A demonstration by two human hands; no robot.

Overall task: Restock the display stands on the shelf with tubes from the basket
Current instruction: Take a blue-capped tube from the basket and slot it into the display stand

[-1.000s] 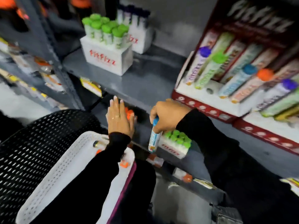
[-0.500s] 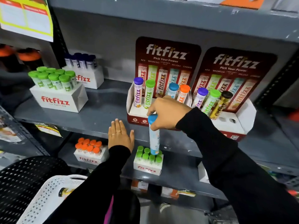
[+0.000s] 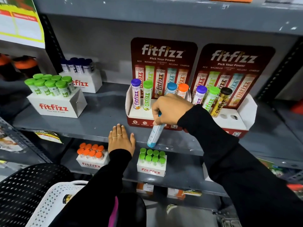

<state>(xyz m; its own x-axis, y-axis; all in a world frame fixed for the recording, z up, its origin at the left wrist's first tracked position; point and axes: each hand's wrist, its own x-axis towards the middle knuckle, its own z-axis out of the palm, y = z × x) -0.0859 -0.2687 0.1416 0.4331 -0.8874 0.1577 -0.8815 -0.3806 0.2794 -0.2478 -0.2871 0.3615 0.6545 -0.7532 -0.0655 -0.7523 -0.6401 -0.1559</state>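
Note:
My right hand [image 3: 170, 108] grips a blue-capped tube [image 3: 155, 133] by its top, hanging tilted in front of the left display stand [image 3: 141, 117]. That stand holds purple, green, blue and orange capped tubes. The right display stand [image 3: 242, 115] holds purple, green and gold tubes beside two bare holes [image 3: 227, 116]. My left hand [image 3: 121, 140] lies flat, fingers apart, on the shelf edge [image 3: 82, 130]. The white basket [image 3: 49, 205] sits at the bottom left, with a gold-capped tube [image 3: 66, 198] showing beside my left sleeve.
White boxes of green-capped tubes [image 3: 54, 95] and dark-capped tubes [image 3: 80, 74] stand on the shelf at left. On the shelf below are boxes of orange-capped [image 3: 91, 156] and green-capped tubes [image 3: 151, 163]. A black perforated chair back [image 3: 24, 185] is at lower left.
The view has lifted from the lower shelf up to the display stands. My right hand has carried the blue tube up and toward the left stand. My left hand stays on the shelf edge.

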